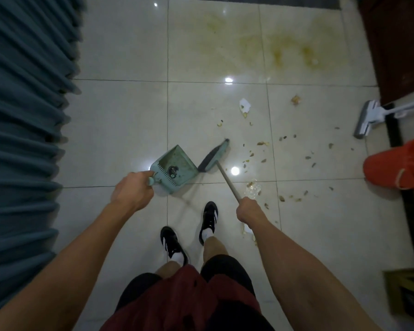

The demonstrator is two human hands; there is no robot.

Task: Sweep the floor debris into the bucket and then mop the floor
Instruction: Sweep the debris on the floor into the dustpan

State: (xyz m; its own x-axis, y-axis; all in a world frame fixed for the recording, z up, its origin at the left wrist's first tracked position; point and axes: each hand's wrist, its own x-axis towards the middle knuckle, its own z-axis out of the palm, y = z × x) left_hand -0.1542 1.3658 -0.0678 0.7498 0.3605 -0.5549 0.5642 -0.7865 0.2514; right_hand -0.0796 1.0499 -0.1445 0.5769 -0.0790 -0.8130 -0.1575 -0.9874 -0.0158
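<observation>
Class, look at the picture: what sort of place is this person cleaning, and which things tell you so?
Probably a room in a home: glossy tiled floor, pleated teal curtain along one side, dark wooden furniture on the other, with a flat mop close by.

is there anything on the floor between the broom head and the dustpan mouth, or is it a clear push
Nothing visible blocks it: the broom head sits right beside the dustpan mouth. The debris lies on the broom's far side, to the right.

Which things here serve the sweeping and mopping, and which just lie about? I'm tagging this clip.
For the job: pale green plastic dustpan, held by left hand; green-headed broom, held by right hand; scattered floor scraps; orange bucket; white flat mop.
Lying about: teal pleated curtain; dark wooden door.
</observation>
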